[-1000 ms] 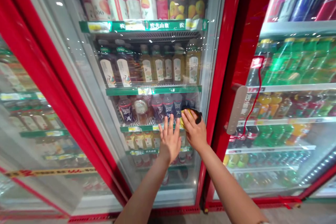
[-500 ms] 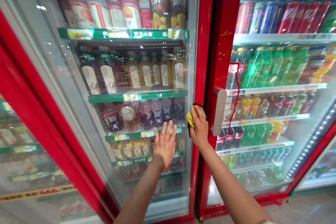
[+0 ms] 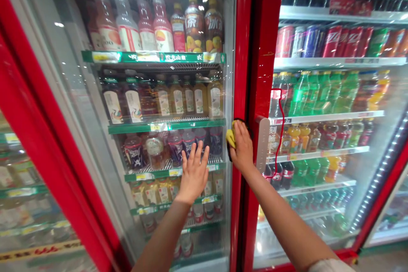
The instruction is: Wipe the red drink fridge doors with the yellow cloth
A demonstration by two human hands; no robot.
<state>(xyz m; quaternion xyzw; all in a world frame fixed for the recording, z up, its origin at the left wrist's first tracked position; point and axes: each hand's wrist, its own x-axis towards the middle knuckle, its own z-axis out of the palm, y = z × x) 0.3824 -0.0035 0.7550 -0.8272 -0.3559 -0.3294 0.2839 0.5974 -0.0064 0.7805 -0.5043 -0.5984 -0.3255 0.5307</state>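
My left hand (image 3: 194,176) has its fingers spread, at the glass door (image 3: 172,93) of a drinks fridge, in front of the lower bottle shelves. Whether the palm presses on the glass, I cannot tell. To its right, my right hand (image 3: 244,146) is closed over a yellow cloth (image 3: 230,138) against the red door frame (image 3: 241,63). A dark edge shows around this hand, possibly the door's handle; the fingers cover most of it. Just right of the hand is the pale handle (image 3: 262,144) of the neighbouring red-framed fridge door.
Behind the left glass, bottles (image 3: 164,29) stand on green-edged shelves. The right fridge holds cans (image 3: 334,42) and green bottles (image 3: 318,93). A red line (image 3: 281,114) marks its glass beside the pale handle. Another red frame (image 3: 41,144) slants across the left side.
The view has tilted upward, so the shelves sit lower in it. Both hands have shifted slightly up relative to the fridge, the right one still with the yellow cloth.
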